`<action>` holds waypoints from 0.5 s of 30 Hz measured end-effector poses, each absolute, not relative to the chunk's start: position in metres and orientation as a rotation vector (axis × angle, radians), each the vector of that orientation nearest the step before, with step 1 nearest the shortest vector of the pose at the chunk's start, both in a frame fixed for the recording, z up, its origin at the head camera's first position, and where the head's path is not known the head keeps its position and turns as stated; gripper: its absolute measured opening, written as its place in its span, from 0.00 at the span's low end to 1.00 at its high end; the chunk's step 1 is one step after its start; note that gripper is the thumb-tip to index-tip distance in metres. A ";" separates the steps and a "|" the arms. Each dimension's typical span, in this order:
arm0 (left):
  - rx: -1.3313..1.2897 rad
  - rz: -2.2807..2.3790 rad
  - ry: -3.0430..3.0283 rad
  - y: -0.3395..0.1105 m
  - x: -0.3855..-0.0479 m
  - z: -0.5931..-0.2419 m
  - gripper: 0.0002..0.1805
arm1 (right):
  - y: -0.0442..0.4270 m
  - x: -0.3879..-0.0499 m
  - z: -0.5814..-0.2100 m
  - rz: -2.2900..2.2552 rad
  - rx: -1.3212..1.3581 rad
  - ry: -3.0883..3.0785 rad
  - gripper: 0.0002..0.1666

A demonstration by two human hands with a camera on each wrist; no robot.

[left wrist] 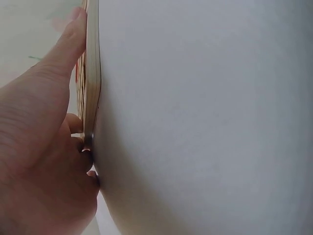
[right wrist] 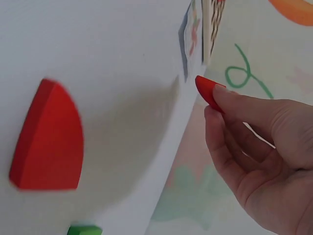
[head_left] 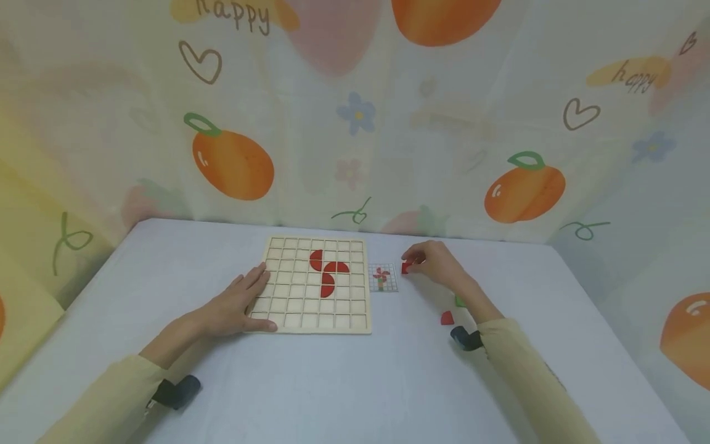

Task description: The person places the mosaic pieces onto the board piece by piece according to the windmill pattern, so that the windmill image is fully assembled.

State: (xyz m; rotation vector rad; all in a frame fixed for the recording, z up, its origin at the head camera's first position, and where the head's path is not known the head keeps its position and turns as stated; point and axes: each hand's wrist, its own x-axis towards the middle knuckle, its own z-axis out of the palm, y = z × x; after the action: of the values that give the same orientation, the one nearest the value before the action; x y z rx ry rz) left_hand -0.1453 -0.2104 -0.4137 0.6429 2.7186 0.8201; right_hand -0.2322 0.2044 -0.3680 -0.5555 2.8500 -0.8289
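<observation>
My left hand (head_left: 230,306) rests against the left edge of a wooden grid board (head_left: 299,319), its thumb along the near edge. In the left wrist view the thumb lies on the board's rim. Several red quarter-circle pieces (head_left: 328,285) sit in the board's cells, forming part of a pinwheel. Right of the board, my right hand (head_left: 435,264) pinches another red quarter-circle piece (right wrist: 208,91) between thumb and fingertips, held above the table. Between this hand and the board lies a small pattern card (head_left: 383,279) showing a red pinwheel on a grid.
A loose red quarter-circle piece (head_left: 447,318) lies on the white tabletop (head_left: 310,388) below my right forearm. Beside it is a green piece (head_left: 460,301), partly hidden by that arm. A fruit-patterned curtain (head_left: 310,154) hangs behind the table.
</observation>
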 end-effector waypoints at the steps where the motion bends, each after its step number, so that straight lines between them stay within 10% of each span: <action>1: 0.640 0.818 2.714 -0.210 -0.145 -0.414 0.65 | 0.201 -0.233 -0.368 -0.819 -0.566 2.843 0.12; 15: 0.621 0.791 2.719 -0.211 -0.148 -0.412 0.65 | 0.161 -0.237 -0.355 -0.806 -0.658 2.814 0.09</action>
State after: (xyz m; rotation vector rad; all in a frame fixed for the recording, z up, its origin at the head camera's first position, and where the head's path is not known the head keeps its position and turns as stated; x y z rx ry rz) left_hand -0.1481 -0.2109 -0.4123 0.6210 2.7192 0.7910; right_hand -0.2367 0.1609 -0.3550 -0.6584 2.8136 -0.8064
